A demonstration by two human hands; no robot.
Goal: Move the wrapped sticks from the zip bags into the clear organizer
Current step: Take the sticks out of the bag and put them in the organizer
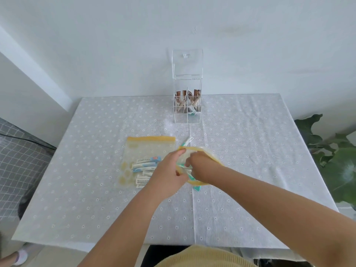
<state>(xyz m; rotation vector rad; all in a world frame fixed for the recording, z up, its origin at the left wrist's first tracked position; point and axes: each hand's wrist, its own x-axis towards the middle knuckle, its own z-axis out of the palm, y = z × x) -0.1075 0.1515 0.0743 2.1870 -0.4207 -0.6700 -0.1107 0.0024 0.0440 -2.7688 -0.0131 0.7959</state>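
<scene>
A clear organizer (187, 114) with its lid raised stands at the table's far middle, holding brown wrapped sticks and one blue-white stick. A yellow-topped zip bag (134, 149) lies flat left of centre with several blue-white wrapped sticks (143, 166) inside. A second zip bag (209, 156) with a yellow rim is held open at the centre. My left hand (165, 176) grips its near edge. My right hand (200, 166) reaches into it, fingers closed around teal-white sticks (187, 169). One teal stick (187, 142) pokes out beyond the bag; another tip (197, 188) shows below.
The table wears a white dotted cloth (250, 151) and stands against a white wall. A green plant (335, 157) stands past the right edge. A checked grey surface (17, 160) lies to the left, and a foot (20, 257) shows at bottom left.
</scene>
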